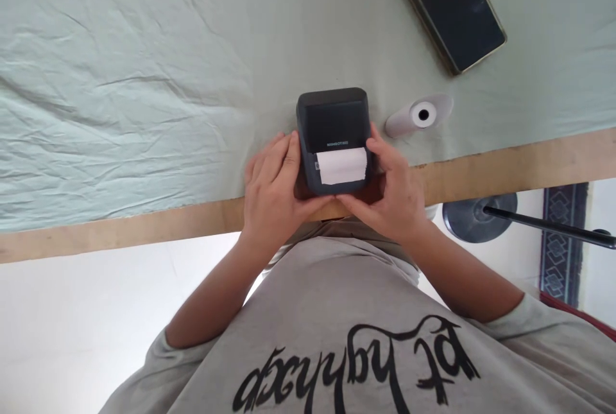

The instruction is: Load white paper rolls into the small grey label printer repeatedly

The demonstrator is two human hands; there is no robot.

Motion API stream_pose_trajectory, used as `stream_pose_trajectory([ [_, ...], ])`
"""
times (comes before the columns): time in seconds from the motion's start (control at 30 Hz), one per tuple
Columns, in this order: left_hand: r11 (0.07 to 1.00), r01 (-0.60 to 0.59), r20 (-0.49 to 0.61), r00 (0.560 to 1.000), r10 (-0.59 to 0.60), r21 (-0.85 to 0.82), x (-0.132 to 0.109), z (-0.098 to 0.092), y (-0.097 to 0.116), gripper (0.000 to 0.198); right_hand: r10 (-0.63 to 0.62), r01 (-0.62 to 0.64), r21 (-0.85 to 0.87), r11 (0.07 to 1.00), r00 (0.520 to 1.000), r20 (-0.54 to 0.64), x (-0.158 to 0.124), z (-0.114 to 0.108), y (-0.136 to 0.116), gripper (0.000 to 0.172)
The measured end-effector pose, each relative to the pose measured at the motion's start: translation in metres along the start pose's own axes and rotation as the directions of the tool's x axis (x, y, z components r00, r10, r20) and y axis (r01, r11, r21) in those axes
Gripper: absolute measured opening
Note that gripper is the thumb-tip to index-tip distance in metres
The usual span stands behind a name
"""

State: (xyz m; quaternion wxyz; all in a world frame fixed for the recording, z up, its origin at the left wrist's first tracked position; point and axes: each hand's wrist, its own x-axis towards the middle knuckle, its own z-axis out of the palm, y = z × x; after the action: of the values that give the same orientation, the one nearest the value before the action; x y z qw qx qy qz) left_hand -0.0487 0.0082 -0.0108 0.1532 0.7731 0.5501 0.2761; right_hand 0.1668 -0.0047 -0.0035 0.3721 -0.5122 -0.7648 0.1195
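Observation:
A small black label printer (332, 122) rests near the table's front edge, with a strip of white paper (342, 165) coming out of its slot. My left hand (273, 186) presses against the printer's left side, its thumb along the front. On the opposite side my right hand (394, 189) grips the printer, fingers on its right side and thumb at the front. The two thumb tips nearly meet below the printer. To the right of my right hand lies a roll of white paper (403, 120) with a black core, its loose end partly unrolled.
A dark smartphone (452, 9) in a case lies at the upper right. A pale green cloth (144, 80) with wrinkles covers the table, whose wooden edge (505, 160) shows in front. Below right is a round black stand base (479, 218) with a pole.

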Motion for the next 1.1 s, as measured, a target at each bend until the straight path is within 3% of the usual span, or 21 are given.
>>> stream_pose_trajectory([
  [0.23, 0.995, 0.102, 0.134, 0.986, -0.099, -0.018, 0.001, -0.001, 0.004, 0.104, 0.068, -0.074, 0.070, 0.995, 0.993, 0.092, -0.001, -0.001, 0.001, 0.083],
  [0.33, 0.995, 0.103, 0.131, 0.986, -0.099, -0.019, 0.001, -0.001, 0.004, 0.106, 0.108, -0.116, 0.056, 0.992, 0.986, 0.126, -0.002, -0.001, 0.002, 0.086],
  [0.63, 0.979, 0.127, 0.096, 0.989, -0.113, -0.157, 0.006, -0.001, -0.002, 0.101, 0.093, -0.089, -0.039, 0.995, 0.988, 0.120, -0.006, -0.005, 0.002, 0.086],
  [0.87, 0.981, 0.132, 0.132, 0.985, -0.113, -0.143, 0.005, -0.007, 0.000, 0.101, 0.068, -0.069, 0.010, 0.998, 0.991, 0.118, -0.007, -0.004, 0.003, 0.087],
  [1.0, 0.981, 0.118, 0.138, 0.986, -0.097, -0.151, 0.004, -0.011, -0.002, 0.098, 0.157, -0.183, 0.138, 0.973, 0.971, 0.179, -0.007, -0.017, -0.001, 0.067],
  [1.1, 0.977, 0.121, 0.117, 0.988, -0.101, -0.175, 0.003, -0.011, -0.003, 0.084, 0.172, -0.177, 0.047, 0.983, 0.982, 0.081, 0.006, -0.032, -0.011, 0.043],
])
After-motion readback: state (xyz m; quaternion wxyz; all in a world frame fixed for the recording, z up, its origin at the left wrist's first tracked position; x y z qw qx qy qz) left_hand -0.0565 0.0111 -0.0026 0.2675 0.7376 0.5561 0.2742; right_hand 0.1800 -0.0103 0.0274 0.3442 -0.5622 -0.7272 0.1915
